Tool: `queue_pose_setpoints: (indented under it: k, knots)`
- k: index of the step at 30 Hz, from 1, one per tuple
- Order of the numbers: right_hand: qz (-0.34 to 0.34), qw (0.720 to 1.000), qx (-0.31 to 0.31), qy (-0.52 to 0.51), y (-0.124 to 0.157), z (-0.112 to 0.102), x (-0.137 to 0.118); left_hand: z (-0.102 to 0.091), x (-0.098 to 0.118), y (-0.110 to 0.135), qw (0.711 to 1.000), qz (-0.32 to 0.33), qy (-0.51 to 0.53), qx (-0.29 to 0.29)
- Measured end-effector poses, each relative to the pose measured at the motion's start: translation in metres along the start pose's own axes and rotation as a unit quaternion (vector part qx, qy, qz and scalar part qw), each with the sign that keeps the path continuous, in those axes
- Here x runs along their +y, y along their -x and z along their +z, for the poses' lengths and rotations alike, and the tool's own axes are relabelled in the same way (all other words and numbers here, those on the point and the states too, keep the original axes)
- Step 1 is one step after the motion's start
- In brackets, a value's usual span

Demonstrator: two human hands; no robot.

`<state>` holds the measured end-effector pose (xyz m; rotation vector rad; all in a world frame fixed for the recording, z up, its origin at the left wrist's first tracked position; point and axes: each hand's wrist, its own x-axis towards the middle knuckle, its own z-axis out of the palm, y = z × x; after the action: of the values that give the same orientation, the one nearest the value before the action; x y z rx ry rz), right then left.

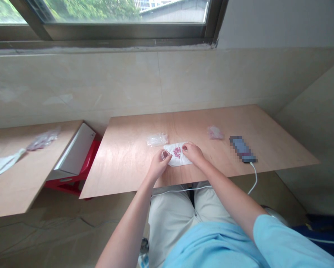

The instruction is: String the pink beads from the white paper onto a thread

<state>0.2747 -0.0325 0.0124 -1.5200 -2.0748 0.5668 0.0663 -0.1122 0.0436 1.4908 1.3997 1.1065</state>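
Observation:
A small white sheet [180, 160] lies near the table's front edge, with a cluster of small pinkish-red pieces [177, 152] in its middle. At the sheet's left edge my left hand [160, 163] is closed, thumb and finger around a thin pale loop [164, 153], too small to make out fully. My right hand [194, 153] comes over the sheet's right side, fingertips pinched just beside the red pieces. Whatever sits between those fingertips is too small to name.
Behind the sheet is a clear plastic bag [157, 139]. Farther right lie a small bag with pink contents [216, 132] and a phone [242, 149] on a white cable [255, 178]. A second table [13, 193] stands left, beyond a gap with a red stool [85, 163].

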Motion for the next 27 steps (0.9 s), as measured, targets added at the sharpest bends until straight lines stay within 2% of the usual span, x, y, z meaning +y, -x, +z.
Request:
queue_pose_setpoints:
  k: [2,6,8,10,12,15,20,27]
  knots:
    - [0.013,1.000,0.007,-0.026,-0.001,0.001,-0.003,0.000,-0.001,0.000,1.000,0.003,-0.029,-0.001]
    - [0.070,0.980,0.049,-0.178,0.003,-0.006,-0.022,0.003,-0.002,0.001,0.998,0.003,-0.066,-0.006]
    - [0.051,0.968,0.029,-0.243,0.008,-0.013,-0.039,0.005,-0.003,0.001,0.997,0.004,-0.077,-0.008]
    - [0.001,0.963,-0.018,-0.267,0.012,-0.019,-0.053,0.007,-0.003,0.001,0.997,0.008,-0.075,-0.008]
    - [-0.015,0.968,-0.026,-0.251,0.013,-0.024,-0.058,0.008,-0.003,0.001,0.998,0.011,-0.061,-0.004]
    - [0.016,0.984,0.004,-0.176,0.009,-0.023,-0.047,0.007,-0.003,0.002,0.999,0.009,-0.033,0.000]
    - [-0.031,0.994,-0.066,-0.075,0.010,-0.006,-0.020,0.007,-0.003,0.002,1.000,0.011,-0.013,-0.003]
    - [-0.049,0.997,-0.062,-0.007,0.018,0.005,-0.015,0.006,-0.003,0.002,0.999,0.010,-0.033,-0.012]
